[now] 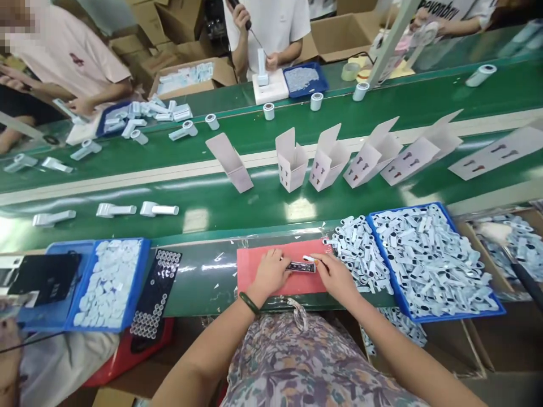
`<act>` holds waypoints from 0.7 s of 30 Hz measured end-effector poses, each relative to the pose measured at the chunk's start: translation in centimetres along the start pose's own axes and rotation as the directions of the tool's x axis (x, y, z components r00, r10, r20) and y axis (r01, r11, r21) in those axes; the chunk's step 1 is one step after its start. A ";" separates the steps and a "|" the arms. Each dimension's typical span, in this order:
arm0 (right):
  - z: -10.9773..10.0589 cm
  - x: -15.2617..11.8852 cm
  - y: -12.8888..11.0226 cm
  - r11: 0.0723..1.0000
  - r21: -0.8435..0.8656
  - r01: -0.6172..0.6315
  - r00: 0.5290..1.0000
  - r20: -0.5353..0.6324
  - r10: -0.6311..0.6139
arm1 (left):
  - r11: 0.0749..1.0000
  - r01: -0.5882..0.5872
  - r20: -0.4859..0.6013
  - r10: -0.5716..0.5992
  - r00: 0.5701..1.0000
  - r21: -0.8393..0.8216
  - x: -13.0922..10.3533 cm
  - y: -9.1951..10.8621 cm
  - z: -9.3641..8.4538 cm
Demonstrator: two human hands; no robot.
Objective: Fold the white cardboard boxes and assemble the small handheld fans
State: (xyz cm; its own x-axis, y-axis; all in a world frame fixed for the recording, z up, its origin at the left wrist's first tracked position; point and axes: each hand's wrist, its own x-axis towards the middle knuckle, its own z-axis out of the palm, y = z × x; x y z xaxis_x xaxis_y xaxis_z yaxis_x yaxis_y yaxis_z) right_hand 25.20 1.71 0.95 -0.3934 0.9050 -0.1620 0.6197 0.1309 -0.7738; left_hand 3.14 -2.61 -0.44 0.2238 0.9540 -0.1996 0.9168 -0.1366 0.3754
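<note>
My left hand (pixel 271 273) is closed on one end of a small dark rectangular strip with pale markings (pixel 302 266), held above a pink mat (pixel 250 277). My right hand (pixel 338 278) pinches a small pale plastic piece (pixel 310 259) at the strip's other end. Whether the two parts touch is too small to tell. Just right of that hand lies a loose heap of pale blue plastic pieces with dark windows (pixel 360 251). A blue tray (pixel 452 212) beside it is piled with the same pieces.
Open white boxes (pixel 292 167) stand along the green conveyor belt (pixel 220 217). Pale handheld devices (pixel 159 209) lie on it at left. A black board of round parts (pixel 155 294) and a blue tray of pale discs (pixel 108 282) sit left. Co-workers (pixel 271 28) work across the belt.
</note>
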 end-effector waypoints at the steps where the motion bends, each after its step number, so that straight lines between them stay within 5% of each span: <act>1: 0.5 0.0 -0.3 1.000 0.013 -0.001 0.999 0.036 0.000 | 0.999 -0.018 -0.019 0.017 1.000 -0.043 -0.2 -0.2 0.1; 9: 3.1 0.9 -2.5 0.970 -0.242 -0.037 0.964 0.246 0.098 | 0.940 -0.136 -0.201 0.074 0.977 -0.313 -1.1 -0.7 0.9; 21: 3.0 2.7 1.4 0.986 -0.166 0.000 0.984 0.177 0.030 | 0.953 -0.035 -0.113 0.001 0.994 -0.302 -0.3 0.0 1.0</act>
State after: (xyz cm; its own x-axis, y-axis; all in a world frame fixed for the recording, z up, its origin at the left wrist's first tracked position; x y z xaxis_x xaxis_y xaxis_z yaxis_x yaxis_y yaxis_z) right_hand 22.94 3.14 -2.38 -0.4888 0.8225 -0.2908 0.7240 0.1966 -0.6612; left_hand 3.47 -3.16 -1.30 0.1859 0.9779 -0.0956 0.7654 -0.0831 0.6381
